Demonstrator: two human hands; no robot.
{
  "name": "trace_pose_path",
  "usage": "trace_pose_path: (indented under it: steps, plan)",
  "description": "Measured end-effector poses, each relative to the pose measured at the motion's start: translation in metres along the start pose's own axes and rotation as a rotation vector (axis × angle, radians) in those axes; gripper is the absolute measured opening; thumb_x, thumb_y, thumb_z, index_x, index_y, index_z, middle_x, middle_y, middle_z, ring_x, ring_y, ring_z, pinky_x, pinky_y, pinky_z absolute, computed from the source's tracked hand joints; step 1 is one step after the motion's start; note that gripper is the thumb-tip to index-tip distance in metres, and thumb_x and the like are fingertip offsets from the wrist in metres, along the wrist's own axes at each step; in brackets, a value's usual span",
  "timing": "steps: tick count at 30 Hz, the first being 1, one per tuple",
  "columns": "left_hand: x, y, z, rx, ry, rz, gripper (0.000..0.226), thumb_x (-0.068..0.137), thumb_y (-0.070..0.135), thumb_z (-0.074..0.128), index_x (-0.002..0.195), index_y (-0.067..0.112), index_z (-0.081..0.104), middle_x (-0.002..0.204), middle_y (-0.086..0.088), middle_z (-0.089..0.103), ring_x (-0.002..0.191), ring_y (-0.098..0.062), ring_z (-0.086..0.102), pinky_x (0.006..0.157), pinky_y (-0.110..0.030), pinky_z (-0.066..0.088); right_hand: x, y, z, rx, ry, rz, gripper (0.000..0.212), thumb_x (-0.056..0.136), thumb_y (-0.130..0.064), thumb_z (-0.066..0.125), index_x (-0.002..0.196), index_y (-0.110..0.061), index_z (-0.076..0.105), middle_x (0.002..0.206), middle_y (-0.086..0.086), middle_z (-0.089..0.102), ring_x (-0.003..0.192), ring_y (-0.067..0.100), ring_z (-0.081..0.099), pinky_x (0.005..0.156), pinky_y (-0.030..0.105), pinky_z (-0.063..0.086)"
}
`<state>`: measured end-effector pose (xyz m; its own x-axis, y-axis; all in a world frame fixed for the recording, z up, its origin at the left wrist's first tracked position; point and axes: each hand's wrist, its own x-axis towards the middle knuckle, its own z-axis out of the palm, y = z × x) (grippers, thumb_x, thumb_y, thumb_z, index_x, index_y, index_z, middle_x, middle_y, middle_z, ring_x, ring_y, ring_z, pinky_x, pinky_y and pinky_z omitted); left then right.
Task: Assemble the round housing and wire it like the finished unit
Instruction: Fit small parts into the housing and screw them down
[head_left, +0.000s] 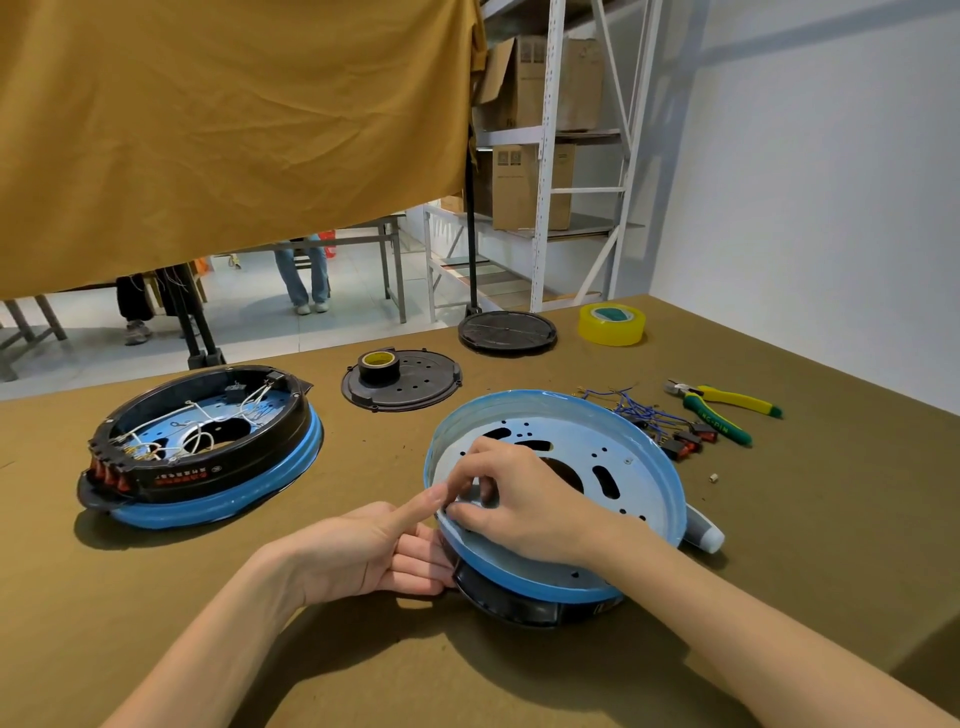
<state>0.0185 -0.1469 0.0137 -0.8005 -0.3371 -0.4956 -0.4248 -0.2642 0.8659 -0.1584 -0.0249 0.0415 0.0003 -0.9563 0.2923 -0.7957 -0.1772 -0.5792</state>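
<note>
Round housing (566, 467), a pale blue pan seated on a black ring, tilted on the table (363, 649) at right of centre, its near edge raised. Left hand (384, 551) lies against the near-left rim, fingers nearly straight beneath the black ring and thumb extended to the edge, steadying rather than clasping. Right hand (514, 493) reaches inside with fingers curled, apparently pinching something small at the rim; the item itself cannot be made out. Finished unit (202, 441) sits well apart at left, its white wiring exposed. Loose blue wires with switches (654, 421) and pliers (727, 408) lie beyond the housing. Risk: the propped pan could slip off its ring, or the small part fall through a cut-out
</note>
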Motion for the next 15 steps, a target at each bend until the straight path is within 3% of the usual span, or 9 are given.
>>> trace_pose_path:
  steps: [4, 15]
  plan:
    - [-0.0012, 0.0007, 0.0015, 0.003, -0.007, 0.005, 0.075, 0.066, 0.072, 0.079, 0.101, 0.005, 0.078, 0.100, -0.016, 0.076, 0.092, -0.022, 0.075, 0.084, -0.031, 0.060, 0.0002, 0.0019, 0.0004, -0.008, 0.005, -0.009, 0.009, 0.093, -0.038, 0.071, 0.099, -0.032, 0.070, 0.094, -0.016, 0.054, 0.085, -0.002, 0.052, 0.069, 0.015, 0.043]
    - [-0.0015, 0.0008, 0.0053, -0.005, 0.059, -0.002, 0.083, 0.071, 0.072, 0.073, 0.115, 0.001, 0.068, 0.096, -0.013, 0.076, 0.088, -0.020, 0.074, 0.085, -0.032, 0.060, 0.0013, 0.0026, 0.0023, -0.017, 0.032, -0.019, 0.009, 0.092, -0.039, 0.072, 0.091, -0.031, 0.071, 0.092, -0.018, 0.050, 0.084, -0.007, 0.051, 0.067, 0.013, 0.041]
